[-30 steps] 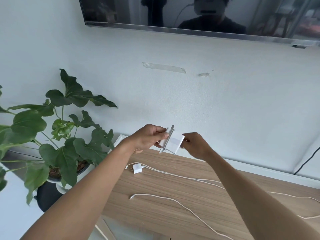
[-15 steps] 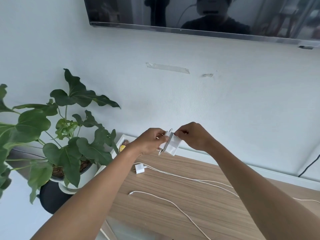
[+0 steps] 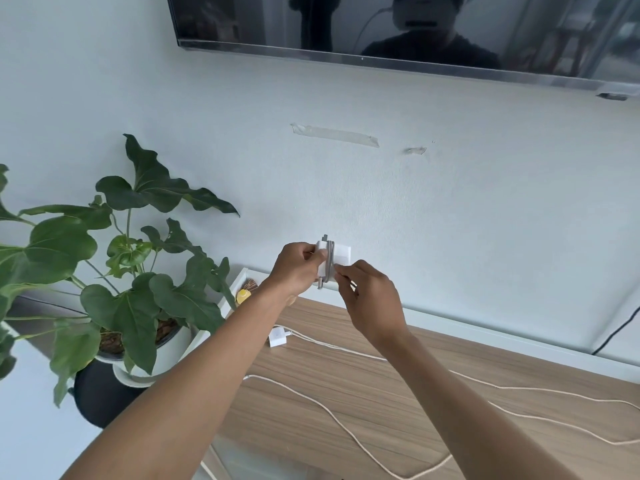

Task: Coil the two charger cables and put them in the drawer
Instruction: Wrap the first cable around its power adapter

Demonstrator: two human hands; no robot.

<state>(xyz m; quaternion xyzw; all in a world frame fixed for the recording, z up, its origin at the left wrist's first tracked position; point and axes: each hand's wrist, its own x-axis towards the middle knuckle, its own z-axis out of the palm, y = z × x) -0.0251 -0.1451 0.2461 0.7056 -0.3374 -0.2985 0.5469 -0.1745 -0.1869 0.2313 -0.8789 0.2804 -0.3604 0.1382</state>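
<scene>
Both hands are raised above the wooden cabinet top (image 3: 450, 417) near the wall. My left hand (image 3: 296, 270) grips a white charger block (image 3: 341, 254) with a grey cable wound around its middle. My right hand (image 3: 369, 303) pinches the wound grey cable at the block's lower right side. A second white charger plug (image 3: 278, 339) lies on the wood below, its long white cable (image 3: 346, 420) trailing loose across the surface to the right. No drawer can be made out with certainty.
A large potted plant (image 3: 138, 289) stands to the left of the cabinet. A wall-mounted TV (image 3: 398, 29) hangs overhead. A small white tray with a yellow item (image 3: 243, 296) sits at the cabinet's far left corner. A black cord (image 3: 620, 330) runs down at right.
My right hand has moved from the top of the block down to its lower right side. The block has turned more upright and the view has shifted slightly.
</scene>
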